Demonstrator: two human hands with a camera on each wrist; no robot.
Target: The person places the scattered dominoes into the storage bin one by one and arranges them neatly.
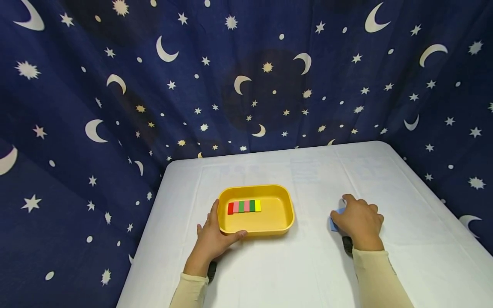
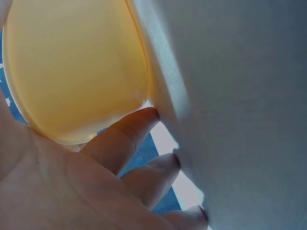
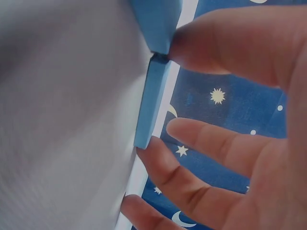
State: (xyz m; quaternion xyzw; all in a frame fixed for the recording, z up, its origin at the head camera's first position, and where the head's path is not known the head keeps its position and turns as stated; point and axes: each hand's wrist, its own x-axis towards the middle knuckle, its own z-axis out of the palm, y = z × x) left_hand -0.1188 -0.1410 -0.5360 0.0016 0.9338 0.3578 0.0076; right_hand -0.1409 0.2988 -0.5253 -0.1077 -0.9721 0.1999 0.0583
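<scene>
A yellow plastic tray (image 1: 269, 232) stands on the table, with a row of small red, pink, green and yellow blocks (image 1: 247, 206) inside. My left hand (image 1: 212, 239) holds the tray's left end, thumb along the front wall and fingers at the left side. Some left fingertips (image 2: 165, 162) touch the white tabletop. Off to the right, my right hand (image 1: 360, 218) is over two flat blue blocks, partly hidden in the head view. In the right wrist view, the thumb is by the junction of the near blue block (image 3: 158, 21) and the far blue block (image 3: 152, 103); another fingertip meets the far block's end.
A white cloth covers the table (image 1: 300, 269). Behind and on both sides hangs a dark blue curtain (image 1: 215, 85) printed with moons and stars. Dark wrist straps (image 1: 347, 246) show below the hands.
</scene>
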